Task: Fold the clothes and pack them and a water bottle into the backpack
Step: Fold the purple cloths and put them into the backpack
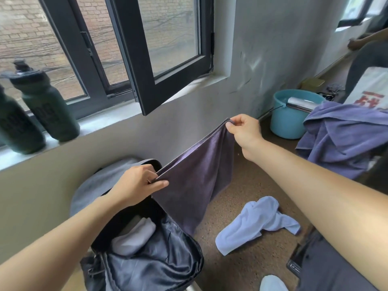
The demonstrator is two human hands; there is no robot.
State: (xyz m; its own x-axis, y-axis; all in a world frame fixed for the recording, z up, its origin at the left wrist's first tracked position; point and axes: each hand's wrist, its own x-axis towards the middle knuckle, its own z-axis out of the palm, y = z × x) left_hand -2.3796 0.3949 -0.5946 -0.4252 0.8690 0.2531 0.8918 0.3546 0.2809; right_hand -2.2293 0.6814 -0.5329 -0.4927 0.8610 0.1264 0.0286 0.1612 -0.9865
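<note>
Towel (195,177), dark purple: you are holding it stretched just above the open backpack (159,267), fingers of your left hand (134,183) and right hand (243,129) pinching its top corners, with a pale blue cloth (256,223) lying on the floor (241,185) nearby.

Ahead of you a dark-framed window (132,55) has one sash swung inward over a pale sill (94,122), and through the glass you see a brick wall (21,28) in flat daylight. Beside and below it runs a scuffed off-white plastered wall (262,38). Under you lies a brown speckled floor (241,185), with a light-blue bucket (287,124) standing at the wall's foot on your right.
</note>
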